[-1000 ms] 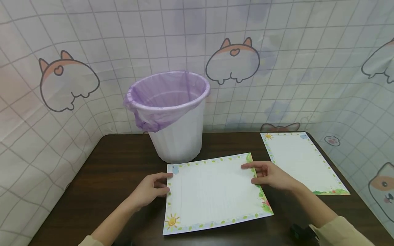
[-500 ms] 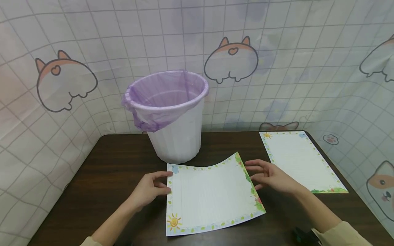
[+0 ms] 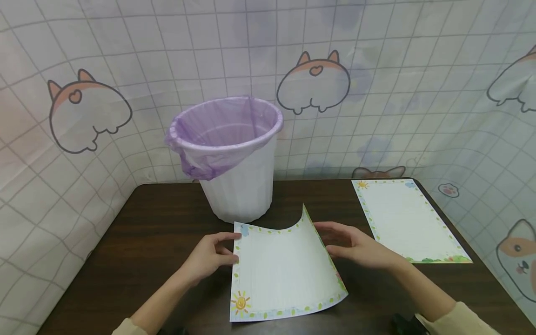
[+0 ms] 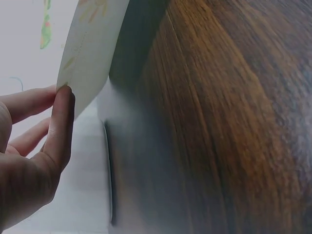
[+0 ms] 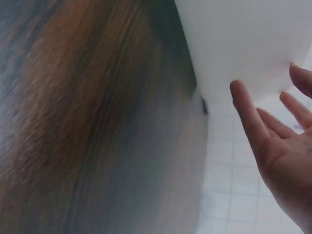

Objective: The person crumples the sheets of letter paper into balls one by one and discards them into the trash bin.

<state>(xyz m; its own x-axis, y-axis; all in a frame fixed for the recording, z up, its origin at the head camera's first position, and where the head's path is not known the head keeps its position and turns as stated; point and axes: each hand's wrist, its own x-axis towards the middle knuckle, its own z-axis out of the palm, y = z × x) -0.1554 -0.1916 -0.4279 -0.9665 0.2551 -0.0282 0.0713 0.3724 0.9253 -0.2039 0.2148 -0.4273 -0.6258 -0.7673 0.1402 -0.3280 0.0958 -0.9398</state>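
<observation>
Dark brown wood fills most of what I see: the table (image 3: 159, 232) runs under everything, with a pale sheet printed with cartoon animals (image 3: 92, 107) hung behind it. At the back of the table stands a white bin (image 3: 238, 186) lined with a purple bag (image 3: 217, 135). A second sheet of paper (image 3: 406, 218) lies flat at the far right, well apart from my hands.

The sheet of paper (image 3: 280, 270) I am working on lies between my hands, just in front of the bin. Its left part rests flat on the table, while its right edge curls upward and stands clear of the wood.

My left hand (image 3: 207, 258) is at the sheet's left edge near the top corner; in the left wrist view the thumb (image 4: 61, 122) presses against the edge with the other fingers behind it, a light pinch on the paper.

My right hand (image 3: 356, 246) is behind the raised right edge, fingers straight and spread. In the right wrist view the fingertips (image 5: 239, 92) lie against the curled paper without closing round it.
</observation>
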